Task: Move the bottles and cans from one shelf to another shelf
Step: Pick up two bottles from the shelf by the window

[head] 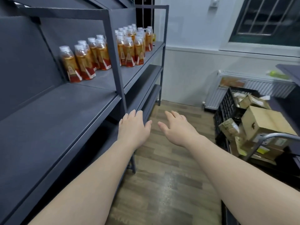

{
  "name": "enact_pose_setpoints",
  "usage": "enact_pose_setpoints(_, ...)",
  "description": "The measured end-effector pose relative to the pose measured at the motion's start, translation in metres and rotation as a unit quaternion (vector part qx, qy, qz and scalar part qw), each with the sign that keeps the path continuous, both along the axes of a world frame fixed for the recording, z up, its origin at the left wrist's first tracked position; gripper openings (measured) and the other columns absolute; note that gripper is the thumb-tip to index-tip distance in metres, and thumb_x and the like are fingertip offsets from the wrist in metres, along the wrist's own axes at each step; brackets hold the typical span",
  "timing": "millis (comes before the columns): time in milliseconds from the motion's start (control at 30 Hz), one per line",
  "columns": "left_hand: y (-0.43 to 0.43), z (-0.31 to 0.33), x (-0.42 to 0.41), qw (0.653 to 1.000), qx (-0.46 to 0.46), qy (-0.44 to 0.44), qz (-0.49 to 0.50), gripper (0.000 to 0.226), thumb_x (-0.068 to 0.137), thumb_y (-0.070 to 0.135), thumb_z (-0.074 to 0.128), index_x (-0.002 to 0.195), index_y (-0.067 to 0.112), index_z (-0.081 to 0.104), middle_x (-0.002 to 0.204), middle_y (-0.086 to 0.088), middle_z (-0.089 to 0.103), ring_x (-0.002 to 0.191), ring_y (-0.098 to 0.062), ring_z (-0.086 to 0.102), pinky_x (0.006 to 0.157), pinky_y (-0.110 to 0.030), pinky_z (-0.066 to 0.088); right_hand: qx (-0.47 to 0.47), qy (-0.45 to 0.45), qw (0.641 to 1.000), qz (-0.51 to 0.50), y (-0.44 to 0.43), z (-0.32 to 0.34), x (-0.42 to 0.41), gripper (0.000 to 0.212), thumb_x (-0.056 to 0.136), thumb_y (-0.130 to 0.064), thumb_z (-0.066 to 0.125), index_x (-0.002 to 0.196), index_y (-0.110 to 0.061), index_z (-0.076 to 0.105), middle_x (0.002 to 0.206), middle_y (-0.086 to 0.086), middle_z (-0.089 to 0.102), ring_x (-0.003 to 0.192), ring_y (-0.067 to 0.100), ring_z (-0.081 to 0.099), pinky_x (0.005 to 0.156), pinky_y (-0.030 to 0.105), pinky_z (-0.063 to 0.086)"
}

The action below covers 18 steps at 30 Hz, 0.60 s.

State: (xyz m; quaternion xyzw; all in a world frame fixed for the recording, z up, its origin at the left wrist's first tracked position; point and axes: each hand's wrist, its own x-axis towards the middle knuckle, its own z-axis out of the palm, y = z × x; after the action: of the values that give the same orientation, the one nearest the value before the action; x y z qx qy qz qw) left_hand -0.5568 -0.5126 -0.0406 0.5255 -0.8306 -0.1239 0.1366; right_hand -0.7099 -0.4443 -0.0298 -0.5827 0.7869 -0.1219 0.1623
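Both arms are stretched out forward over the wood-look floor [164,179], with a dark grey shelf rack [48,120] running along the left side.

The left hand [133,128] is held flat, palm down, fingers straight and relaxed, nothing gripped. Its fingertips are seen right by the rack's front edge, just beside the upright post [116,65]; whether anything is actually touched can't be told. The right hand [177,129] is kept loose too, palm down, fingers spread a bit, nothing held. It's just beside the left one but not touching it.

The bottles [84,61] are all stood upright on the rack's waist-level shelf, further back and well apart from both hands. Amber liquid, white caps and orange-red labels can be made out. A handful are grouped left of the post, and a bigger cluster [131,47] is packed right of it, toward the far end.

Over on the right, a black plastic crate [227,109] is stuffed with cardboard boxes [263,124], and a white radiator [215,93] is mounted under the window [267,20].
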Motion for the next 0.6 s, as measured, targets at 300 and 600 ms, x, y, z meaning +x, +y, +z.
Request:
enact_pose_setpoints(300, -0.061, -0.014, -0.080, 0.998, 0.018, -0.016, -0.065, 0.054, 0.101, 0.049, 0.041, 0.141, 0.012, 0.043, 0.149, -0.008, 0.043, 0.137, -0.031, 0.038, 0.114, -0.047, 0.032, 0.020, 0.007, 0.998, -0.055, -0.041, -0.013, -0.069, 0.066, 0.104, -0.054, 0.032, 0.159, -0.019, 0.020, 0.166, 0.010, 0.013, 0.151, 0.030, 0.010, 0.120, 0.041, 0.017)
enact_pose_setpoints(600, -0.120, 0.000, -0.177, 0.996, -0.018, -0.037, -0.074, 0.058, 0.102, 0.049, 0.040, 0.148, 0.014, 0.038, 0.157, -0.008, 0.035, 0.143, -0.030, 0.032, 0.117, -0.048, 0.027, 0.007, 0.044, 0.998, -0.044, -0.103, -0.004, -0.170, 0.066, 0.104, -0.053, 0.030, 0.159, -0.018, 0.019, 0.165, 0.013, 0.016, 0.151, 0.031, 0.015, 0.121, 0.041, 0.015)
